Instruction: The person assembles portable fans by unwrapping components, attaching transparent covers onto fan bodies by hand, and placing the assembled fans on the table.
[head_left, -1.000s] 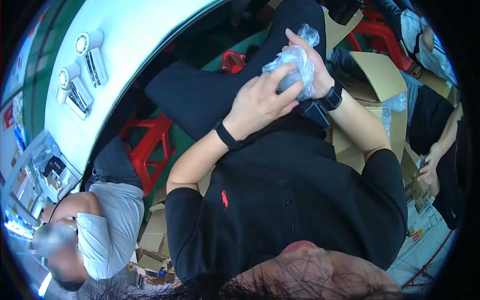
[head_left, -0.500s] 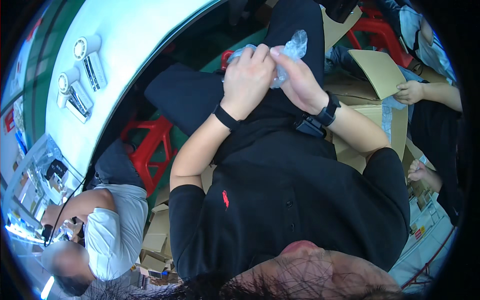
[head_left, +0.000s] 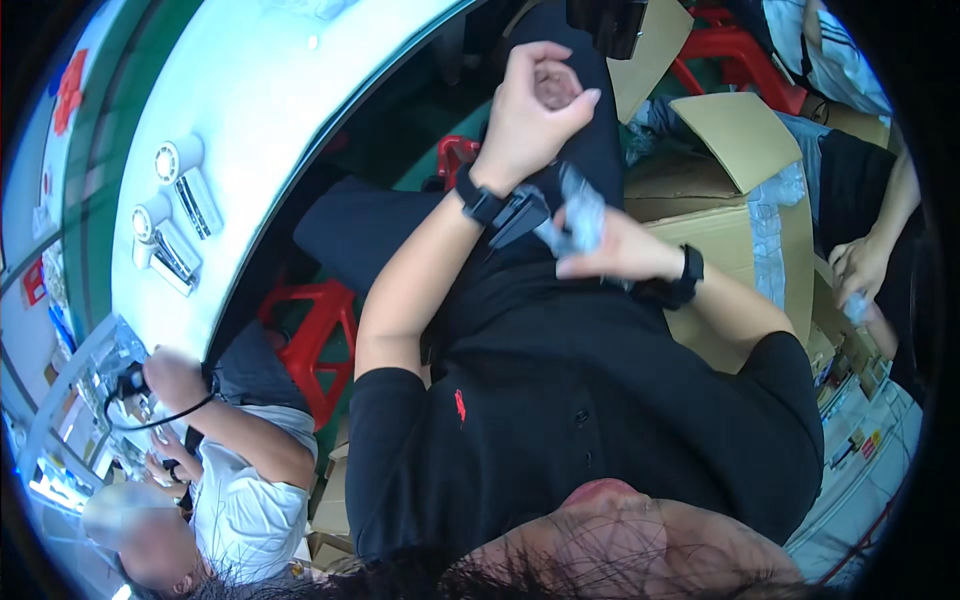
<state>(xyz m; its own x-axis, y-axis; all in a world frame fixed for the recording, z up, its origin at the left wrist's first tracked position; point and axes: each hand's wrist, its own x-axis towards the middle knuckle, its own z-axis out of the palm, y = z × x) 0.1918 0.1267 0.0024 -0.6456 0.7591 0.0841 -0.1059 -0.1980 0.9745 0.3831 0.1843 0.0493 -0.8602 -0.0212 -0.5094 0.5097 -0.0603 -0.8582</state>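
Note:
My left hand (head_left: 538, 112) is raised over my lap, its fingers loosely curled and the thumb apart from them; I see nothing in it. Below and to its right, my right hand (head_left: 625, 248) grips a crumpled clear plastic bag (head_left: 582, 208) that sticks up past the thumb and fingers. Whether anything is inside the bag, I cannot tell. A black box-shaped device (head_left: 520, 215) sits at my left wrist, close to the bag. On the white table at left lie two white handheld fans, one farther (head_left: 180, 158) and one nearer (head_left: 152, 220), apart from both hands.
The white table (head_left: 265, 110) curves along my left. An opened cardboard box (head_left: 720, 240) stands at my right, flaps up. Red stools (head_left: 318, 340) stand under the table edge and at the far right. One person (head_left: 250, 480) sits at lower left; another person's hands (head_left: 860, 270) are at right.
My hands, together at the plastic bag before, have come apart. The left let go and moved up; the right drew the bag down toward me. The person at right has taken a hand off the box flap.

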